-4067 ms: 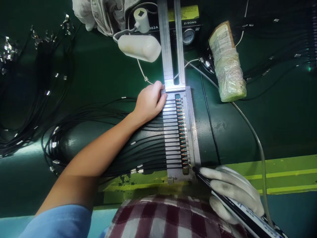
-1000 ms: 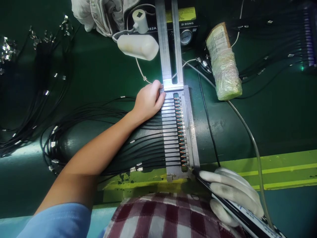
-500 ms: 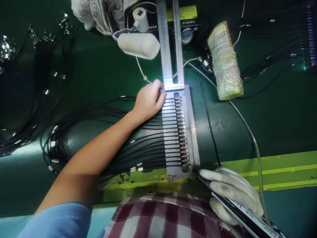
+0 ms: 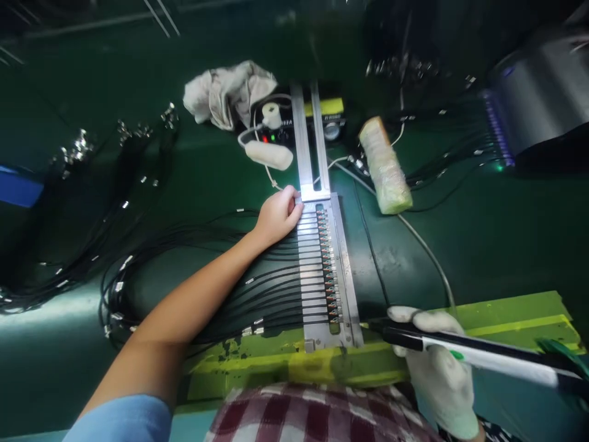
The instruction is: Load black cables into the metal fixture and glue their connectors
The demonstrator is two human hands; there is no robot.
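My bare left hand (image 4: 278, 216) is closed at the upper left corner of a flat metal fixture (image 4: 308, 264), thumb and fingers pressed to its edge. Black cables (image 4: 271, 282) lie side by side across the fixture, their small metal connector ends (image 4: 327, 264) lined up in a column by the slot. In a white glove, my right hand (image 4: 437, 362) grips a pen-shaped black-and-white tool (image 4: 488, 356). Its thin tip sits just right of the fixture's lower right corner, apart from the connectors.
A slotted metal bar (image 4: 301, 141) lies across the fixture's top. Behind are a black box with a gauge (image 4: 332, 131), a white switch (image 4: 269, 155) and a crumpled cloth (image 4: 230, 92). A plastic-wrapped bundle (image 4: 386, 166) lies right, cable bunches (image 4: 138, 178) left, a grey machine (image 4: 543, 92) far right.
My right hand has drawn the tool tip away from the lowest connectors, rightward, and turned the tool nearly level. My left hand keeps its place on the fixture. The view has tilted upward.
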